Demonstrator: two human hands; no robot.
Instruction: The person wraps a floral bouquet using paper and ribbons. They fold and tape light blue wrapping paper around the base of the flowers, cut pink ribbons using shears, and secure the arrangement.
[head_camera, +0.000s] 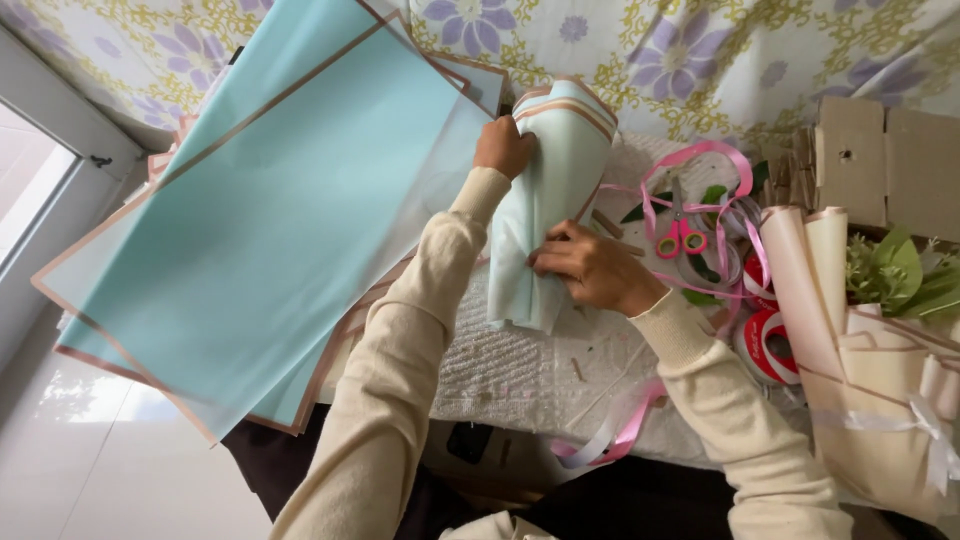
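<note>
While the left hand (503, 148) grips the pale blue wrap (548, 190) up top, right fingers (556, 262) pinch its fold shut; I'd keep that crease tight near the pink ribbon (700, 160).

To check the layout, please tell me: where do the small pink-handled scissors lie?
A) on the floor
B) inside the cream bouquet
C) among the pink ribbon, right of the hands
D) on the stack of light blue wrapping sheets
C: the small pink-handled scissors lie among loops of pink ribbon on the white cloth, beyond the right hand.
</note>
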